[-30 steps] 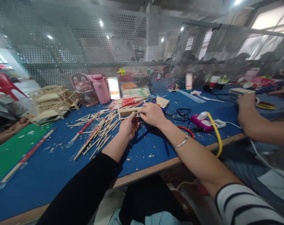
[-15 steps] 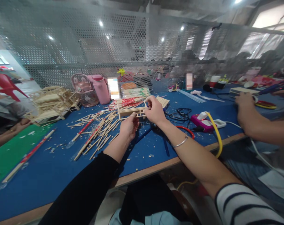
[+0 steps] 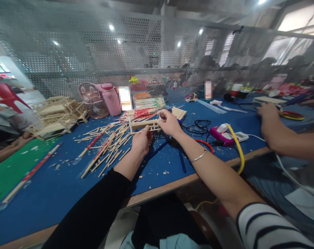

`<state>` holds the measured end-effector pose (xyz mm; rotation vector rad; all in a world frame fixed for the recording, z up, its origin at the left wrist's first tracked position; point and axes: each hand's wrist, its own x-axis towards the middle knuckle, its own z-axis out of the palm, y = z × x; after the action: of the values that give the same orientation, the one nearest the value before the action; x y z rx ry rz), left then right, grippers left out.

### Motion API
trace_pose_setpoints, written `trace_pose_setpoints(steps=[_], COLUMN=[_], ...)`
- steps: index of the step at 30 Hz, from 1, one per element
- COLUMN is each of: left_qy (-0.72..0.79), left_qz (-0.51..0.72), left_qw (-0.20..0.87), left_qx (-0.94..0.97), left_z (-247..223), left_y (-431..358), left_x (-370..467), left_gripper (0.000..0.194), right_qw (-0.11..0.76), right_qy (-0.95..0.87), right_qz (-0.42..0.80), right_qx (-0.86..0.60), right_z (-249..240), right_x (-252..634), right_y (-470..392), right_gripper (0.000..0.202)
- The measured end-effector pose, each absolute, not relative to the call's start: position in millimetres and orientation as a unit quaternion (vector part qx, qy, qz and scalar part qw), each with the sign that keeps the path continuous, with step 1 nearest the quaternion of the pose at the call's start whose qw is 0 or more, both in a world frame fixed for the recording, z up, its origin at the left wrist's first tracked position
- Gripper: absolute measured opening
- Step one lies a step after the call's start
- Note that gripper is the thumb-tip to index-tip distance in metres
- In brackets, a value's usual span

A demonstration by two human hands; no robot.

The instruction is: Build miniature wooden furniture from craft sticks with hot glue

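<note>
wooden stick frame [image 3: 139,126]: being held over the blue desk [image 3: 55,186] | left hand [image 3: 141,141]: its grip is clasping the frame's near side | right hand [image 3: 169,123]: touching its right end; cannot tell whether its grip is grasping | loose sticks [image 3: 118,141]: lying leftward; green-marked packets [image 3: 149,102]: lying behind, any lettering being too small to read

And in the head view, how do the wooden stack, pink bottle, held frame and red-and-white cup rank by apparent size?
Wooden stack
Pink bottle and held frame: too close to rank, the latter partly covered
Red-and-white cup
</note>
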<state>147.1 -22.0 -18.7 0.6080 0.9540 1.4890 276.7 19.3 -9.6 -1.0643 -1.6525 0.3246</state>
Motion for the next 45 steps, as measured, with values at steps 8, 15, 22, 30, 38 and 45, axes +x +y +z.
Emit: trace_pose_setpoints(steps=[8, 15, 22, 30, 38, 45], left_qy=[0.413, 0.411, 0.408, 0.448, 0.656, 0.597], left_qz=[0.636, 0.621, 0.633, 0.603, 0.393, 0.466], left_qw=[0.594, 0.621, 0.607, 0.619, 0.405, 0.504], left_qx=[0.269, 0.244, 0.252, 0.229, 0.502, 0.415], left_z=[-20, -16, -17, -13, -3, -2], left_y=[-22, -23, -22, -21, -32, -34], left_x=[147, 145, 142, 136, 102, 111], left_gripper=[0.017, 0.008, 0.007, 0.013, 0.043, 0.024], right_qw=[0.544, 0.537, 0.542, 0.543, 0.535, 0.536], right_qy=[-0.697, -0.701, -0.698, -0.7, -0.689, -0.683], right_qz=[0.123, 0.123, 0.112, 0.125, 0.133, 0.128], right_qx=[-0.45, -0.452, -0.455, -0.446, -0.471, -0.479], right_z=[-10, -8, -9, -11, -15, -13], right_x=[277, 278, 278, 274, 276, 272], right_y=[19, 17, 16, 17, 21, 16], right_gripper=[0.027, 0.027, 0.025, 0.012, 0.008, 0.01])
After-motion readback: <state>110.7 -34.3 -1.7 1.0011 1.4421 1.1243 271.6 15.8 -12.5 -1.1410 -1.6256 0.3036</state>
